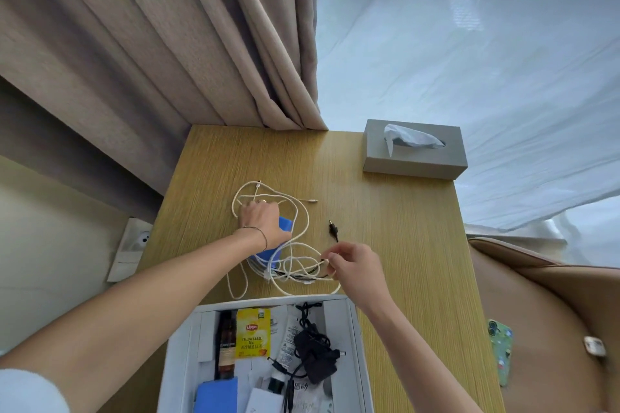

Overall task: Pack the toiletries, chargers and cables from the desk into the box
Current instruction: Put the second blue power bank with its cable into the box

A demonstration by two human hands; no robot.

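Note:
A tangle of white cables (295, 265) lies on the wooden desk (402, 228), looped over a blue object (285, 223). My left hand (261, 223) rests on the far loops and the blue object, fingers curled down on the cable. My right hand (355, 265) pinches a thin black cable at the tangle's right side; its black plug (333, 229) lies on the desk just beyond. The white box (357, 339) stands open at the near edge, holding a black charger (317, 352), a brown bottle (227, 345), a yellow tea packet (252, 334), a white tube and a blue item.
A grey tissue box (414, 157) sits at the desk's far right corner. Beige curtains (167, 43) hang behind the desk. A phone in a green case (501, 355) lies on a tan chair at the right. A wall socket (131, 245) is left of the desk.

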